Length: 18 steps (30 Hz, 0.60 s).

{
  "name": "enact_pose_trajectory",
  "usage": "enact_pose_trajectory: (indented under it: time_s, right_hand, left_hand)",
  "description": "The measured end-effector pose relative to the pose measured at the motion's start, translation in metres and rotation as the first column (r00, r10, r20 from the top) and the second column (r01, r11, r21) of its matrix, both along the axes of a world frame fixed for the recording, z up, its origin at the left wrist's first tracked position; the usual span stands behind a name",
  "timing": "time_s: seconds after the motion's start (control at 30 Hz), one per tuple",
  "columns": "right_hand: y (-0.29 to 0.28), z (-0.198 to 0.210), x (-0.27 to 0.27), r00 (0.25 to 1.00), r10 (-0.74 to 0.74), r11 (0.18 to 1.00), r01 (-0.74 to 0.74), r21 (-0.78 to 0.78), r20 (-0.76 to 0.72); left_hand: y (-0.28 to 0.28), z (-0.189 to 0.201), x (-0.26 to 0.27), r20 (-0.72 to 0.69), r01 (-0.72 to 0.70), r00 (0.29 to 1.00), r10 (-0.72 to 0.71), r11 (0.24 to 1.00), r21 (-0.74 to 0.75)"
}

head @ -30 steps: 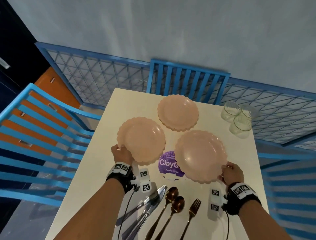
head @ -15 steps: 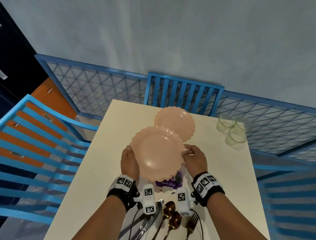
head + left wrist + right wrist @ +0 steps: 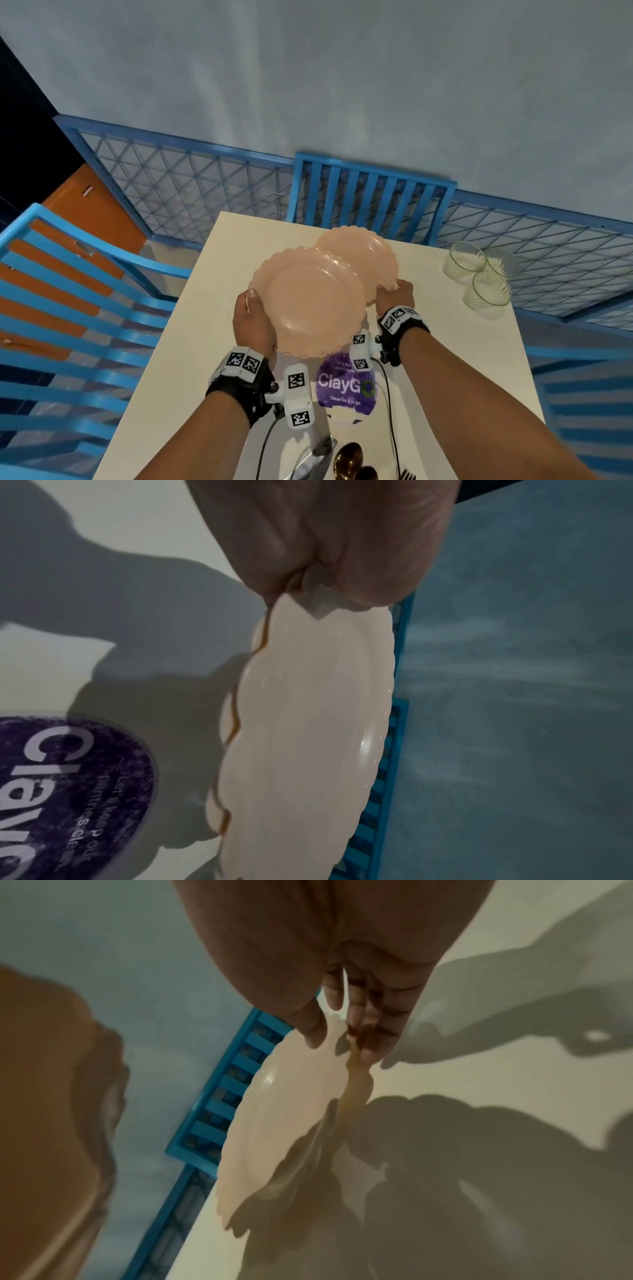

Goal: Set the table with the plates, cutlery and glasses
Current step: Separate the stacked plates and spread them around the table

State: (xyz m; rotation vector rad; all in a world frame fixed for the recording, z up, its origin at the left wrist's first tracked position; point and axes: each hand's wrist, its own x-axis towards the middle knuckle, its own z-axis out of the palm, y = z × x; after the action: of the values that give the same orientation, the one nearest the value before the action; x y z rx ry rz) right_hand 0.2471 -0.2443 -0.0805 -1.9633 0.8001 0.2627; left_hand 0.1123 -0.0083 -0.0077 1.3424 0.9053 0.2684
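Two peach scalloped plates lie stacked (image 3: 308, 301) and are held a little above the cream table (image 3: 212, 342). My left hand (image 3: 251, 318) grips the stack's left rim; the left wrist view shows both rims (image 3: 308, 750) pinched under the thumb (image 3: 359, 561). A third peach plate (image 3: 370, 260) lies flat on the table just beyond. My right hand (image 3: 394, 294) pinches its near right rim, and in the right wrist view the thumb (image 3: 308, 1026) is on top of this plate (image 3: 274, 1110) with fingers under its edge. Three glasses (image 3: 479, 270) stand at the far right corner.
Knives (image 3: 315, 455), two spoons (image 3: 347, 459) and a fork (image 3: 407, 475) lie at the near table edge. A purple round sticker (image 3: 342, 387) marks the table centre. Blue slatted chairs stand at the far side (image 3: 373, 198) and the left (image 3: 68, 291). A blue mesh railing runs behind.
The two plates held apart were brought together into one stack. The left hand now holds that stack alone, and the right hand has moved forward onto the far plate's rim.
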Motion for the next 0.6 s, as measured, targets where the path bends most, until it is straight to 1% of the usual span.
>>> enact_pose_trajectory:
  time_s: [0.07, 0.13, 0.23, 0.33, 0.43, 0.57, 0.6]
  right_hand:
    - [0.002, 0.002, 0.007, 0.999, -0.033, 0.991, 0.035, 0.127, -0.019]
    - [0.002, 0.009, 0.009, 0.999, -0.012, 0.96, 0.023, 0.278, -0.038]
    - [-0.001, 0.018, 0.002, 0.998, -0.027, 0.911, 0.048, 0.409, -0.056]
    - [-0.007, 0.02, -0.012, 0.996, -0.085, 0.89, 0.092, 0.447, -0.037]
    - [-0.022, 0.029, -0.042, 0.992, -0.127, 0.889, 0.112, 0.445, 0.002]
    - [-0.067, 0.06, -0.113, 0.974, -0.224, 0.851, 0.181, 0.494, 0.028]
    - [-0.082, 0.067, -0.134, 0.968, -0.247, 0.839, 0.194, 0.508, 0.039]
  left_hand:
    - [0.002, -0.001, 0.006, -0.004, 0.004, 1.0, -0.004, 1.0, -0.002]
    - [0.006, -0.003, 0.009, -0.025, -0.003, 1.0, 0.004, 1.0, 0.008]
    - [0.01, 0.001, 0.01, -0.018, -0.024, 1.0, 0.024, 1.0, -0.015]
    - [0.008, 0.012, 0.005, -0.007, -0.029, 1.0, 0.029, 0.999, -0.043]
    - [0.004, 0.017, -0.001, 0.005, -0.024, 1.0, 0.025, 0.997, -0.073]
    - [-0.023, 0.029, -0.016, 0.007, 0.033, 0.999, -0.032, 0.992, -0.123]
    - [-0.033, 0.035, -0.022, -0.004, 0.049, 0.999, -0.05, 0.993, -0.109]
